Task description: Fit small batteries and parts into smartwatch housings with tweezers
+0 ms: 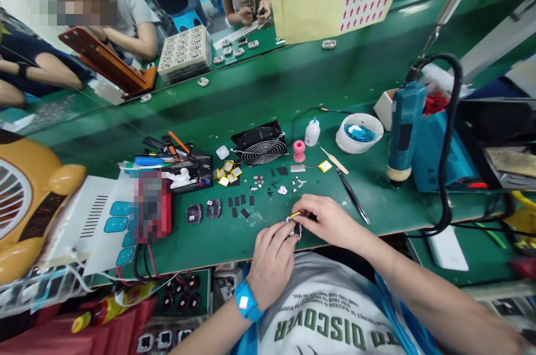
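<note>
My left hand (pixel 274 249), with a blue band at its wrist, is closed around a small watch-like case (pixel 298 229) at the table's front edge. Between the fingertips of my right hand (pixel 324 220) is a small yellow-edged battery (pixel 295 214), touching or just over that case; fingers hide most of both. Further left lie two similar dark cases (pixel 213 208) and several black pads (pixel 240 200). Tiny metal parts (pixel 282 190) are scattered beyond my hands. A pile of yellow-edged batteries (pixel 228 172) lies past the pads.
Tweezers (pixel 354 198) and an electric screwdriver (pixel 405 132) on a hanging cord are to the right. At the back stand a fan (pixel 262 145), a white bottle (pixel 312 133) and a white bowl (pixel 359 145). A red meter (pixel 153 207) sits left. Co-workers sit opposite.
</note>
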Demonstrator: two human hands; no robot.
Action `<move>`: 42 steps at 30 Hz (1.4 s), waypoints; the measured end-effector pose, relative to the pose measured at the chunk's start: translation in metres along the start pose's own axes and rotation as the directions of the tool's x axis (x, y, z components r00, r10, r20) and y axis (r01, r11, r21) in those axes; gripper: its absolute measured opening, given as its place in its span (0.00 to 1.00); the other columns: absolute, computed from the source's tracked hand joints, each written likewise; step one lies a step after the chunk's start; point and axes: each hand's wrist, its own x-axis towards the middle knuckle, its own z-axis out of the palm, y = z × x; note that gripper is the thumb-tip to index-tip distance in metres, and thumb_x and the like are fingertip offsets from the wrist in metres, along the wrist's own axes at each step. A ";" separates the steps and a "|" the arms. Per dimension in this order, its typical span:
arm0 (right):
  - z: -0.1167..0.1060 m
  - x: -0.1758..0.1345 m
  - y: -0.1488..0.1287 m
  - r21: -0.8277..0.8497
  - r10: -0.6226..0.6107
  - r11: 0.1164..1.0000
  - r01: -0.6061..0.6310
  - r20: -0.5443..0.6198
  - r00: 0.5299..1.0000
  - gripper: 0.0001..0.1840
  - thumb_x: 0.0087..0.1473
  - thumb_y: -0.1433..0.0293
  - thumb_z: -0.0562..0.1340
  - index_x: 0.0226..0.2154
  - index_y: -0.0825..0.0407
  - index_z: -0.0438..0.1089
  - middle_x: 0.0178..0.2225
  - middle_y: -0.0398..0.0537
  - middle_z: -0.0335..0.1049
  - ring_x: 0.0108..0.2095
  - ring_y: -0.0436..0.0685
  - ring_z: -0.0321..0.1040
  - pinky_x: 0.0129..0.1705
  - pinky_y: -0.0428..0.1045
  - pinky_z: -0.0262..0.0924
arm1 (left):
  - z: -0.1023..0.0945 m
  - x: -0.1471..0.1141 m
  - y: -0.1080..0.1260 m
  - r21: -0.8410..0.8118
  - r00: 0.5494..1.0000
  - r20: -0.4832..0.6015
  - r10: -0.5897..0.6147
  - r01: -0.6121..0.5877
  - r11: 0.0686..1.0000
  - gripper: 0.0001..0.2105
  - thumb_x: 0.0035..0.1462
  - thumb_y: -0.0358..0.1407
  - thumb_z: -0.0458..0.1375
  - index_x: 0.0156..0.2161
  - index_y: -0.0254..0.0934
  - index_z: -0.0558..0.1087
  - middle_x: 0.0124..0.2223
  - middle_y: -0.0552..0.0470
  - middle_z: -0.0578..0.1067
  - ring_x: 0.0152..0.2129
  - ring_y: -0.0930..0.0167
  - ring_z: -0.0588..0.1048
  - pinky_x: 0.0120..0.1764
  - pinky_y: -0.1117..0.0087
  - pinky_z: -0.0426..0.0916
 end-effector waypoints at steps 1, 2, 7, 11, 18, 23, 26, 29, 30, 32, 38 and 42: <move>0.000 -0.001 -0.001 -0.005 -0.006 1.000 0.006 -0.003 1.000 0.09 0.77 0.74 0.70 0.42 0.45 0.83 0.38 0.45 0.86 0.36 0.59 0.83 0.43 0.53 0.82 | 0.000 0.001 0.001 -0.035 0.999 -0.030 -0.035 0.034 0.999 0.24 0.71 0.21 0.64 0.64 0.48 0.85 0.63 0.46 0.95 0.57 0.56 0.93 0.57 0.53 0.93; -0.001 -0.002 -0.002 -0.011 -0.012 1.000 0.012 -0.006 1.000 0.09 0.77 0.74 0.70 0.43 0.45 0.83 0.39 0.45 0.86 0.36 0.60 0.83 0.44 0.53 0.83 | 0.001 0.001 0.002 -0.062 0.995 -0.058 -0.080 0.077 0.995 0.21 0.72 0.23 0.65 0.62 0.49 0.84 0.63 0.46 0.94 0.56 0.55 0.93 0.56 0.52 0.93; -0.008 -0.012 -0.007 -0.051 -0.078 0.996 0.078 0.016 0.997 0.14 0.81 0.74 0.64 0.47 0.46 0.86 0.41 0.51 0.88 0.41 0.64 0.87 0.47 0.56 0.87 | 0.009 0.005 0.018 -0.067 0.948 -0.124 -0.294 0.287 0.955 0.12 0.72 0.34 0.76 0.54 0.48 0.81 0.55 0.45 0.91 0.49 0.53 0.90 0.47 0.51 0.91; -0.017 -0.025 -0.009 -0.083 -0.123 0.988 0.130 0.084 0.989 0.17 0.75 0.78 0.63 0.48 0.46 0.88 0.43 0.55 0.90 0.43 0.67 0.90 0.47 0.58 0.90 | 0.010 0.017 0.016 -0.090 0.957 -0.072 -0.281 0.274 0.957 0.12 0.74 0.29 0.75 0.55 0.46 0.82 0.52 0.48 0.92 0.47 0.57 0.89 0.48 0.55 0.89; -0.022 -0.034 -0.009 -0.091 -0.131 0.985 0.146 0.152 0.980 0.20 0.76 0.80 0.62 0.53 0.44 0.88 0.40 0.50 0.91 0.37 0.66 0.90 0.43 0.56 0.90 | -0.001 0.023 -0.026 -0.229 0.996 0.051 -0.072 0.082 0.970 0.09 0.83 0.27 0.67 0.50 0.44 0.86 0.60 0.47 0.95 0.54 0.64 0.93 0.58 0.60 0.92; -0.014 -0.023 -0.006 -0.081 -0.115 0.989 0.125 0.115 0.987 0.15 0.81 0.76 0.67 0.47 0.46 0.90 0.35 0.47 0.89 0.33 0.62 0.88 0.40 0.52 0.85 | -0.003 0.022 -0.028 -0.242 0.999 -0.033 -0.035 0.026 0.970 0.13 0.86 0.26 0.62 0.55 0.45 0.89 0.59 0.47 0.95 0.55 0.64 0.94 0.58 0.63 0.92; -0.009 -0.019 -0.004 -0.076 -0.102 0.991 0.109 0.081 0.991 0.15 0.82 0.74 0.67 0.47 0.45 0.91 0.37 0.47 0.89 0.34 0.61 0.89 0.41 0.51 0.86 | -0.002 0.021 -0.024 -0.226 0.998 -0.056 -0.037 0.024 0.974 0.14 0.85 0.26 0.62 0.56 0.46 0.89 0.57 0.47 0.95 0.54 0.64 0.93 0.56 0.63 0.92; -0.004 -0.019 -0.002 -0.086 -0.086 0.992 0.089 0.033 0.996 0.15 0.81 0.74 0.67 0.47 0.45 0.90 0.40 0.48 0.90 0.36 0.61 0.90 0.41 0.51 0.86 | 0.001 0.018 -0.019 -0.202 0.995 -0.080 -0.065 0.048 0.978 0.11 0.86 0.28 0.64 0.55 0.45 0.88 0.56 0.47 0.95 0.53 0.63 0.93 0.56 0.61 0.92; -0.002 -0.019 -0.002 -0.095 -0.079 0.992 0.080 0.016 0.997 0.14 0.80 0.75 0.67 0.47 0.45 0.89 0.39 0.47 0.90 0.35 0.61 0.90 0.40 0.50 0.86 | 0.002 0.017 -0.017 -0.198 0.992 -0.091 -0.092 0.073 0.978 0.09 0.86 0.29 0.65 0.56 0.45 0.88 0.56 0.46 0.95 0.53 0.62 0.94 0.56 0.60 0.92; 0.003 -0.019 -0.001 -0.117 -0.068 0.991 0.065 -0.017 0.998 0.12 0.78 0.75 0.68 0.46 0.46 0.87 0.37 0.45 0.88 0.32 0.60 0.87 0.37 0.50 0.84 | 0.006 0.015 -0.011 -0.209 0.981 -0.104 -0.165 0.140 0.968 0.06 0.85 0.32 0.68 0.59 0.45 0.85 0.57 0.46 0.95 0.54 0.60 0.94 0.58 0.56 0.92; 0.011 -0.024 0.003 -0.173 -0.133 0.978 0.120 -0.067 0.989 0.11 0.79 0.76 0.69 0.47 0.46 0.87 0.37 0.46 0.87 0.31 0.60 0.86 0.35 0.50 0.82 | 0.015 0.014 0.010 -0.222 0.956 -0.082 -0.281 0.257 0.940 0.24 0.74 0.37 0.80 0.69 0.43 0.80 0.59 0.42 0.94 0.55 0.52 0.92 0.58 0.48 0.91; 0.008 -0.035 0.003 -0.190 -0.200 0.965 0.180 -0.094 0.975 0.12 0.81 0.73 0.69 0.57 0.48 0.89 0.44 0.53 0.91 0.39 0.67 0.89 0.44 0.58 0.88 | 0.013 0.018 0.010 -0.233 0.953 -0.018 -0.303 0.290 0.928 0.26 0.71 0.31 0.78 0.69 0.46 0.80 0.60 0.44 0.94 0.57 0.52 0.90 0.61 0.46 0.91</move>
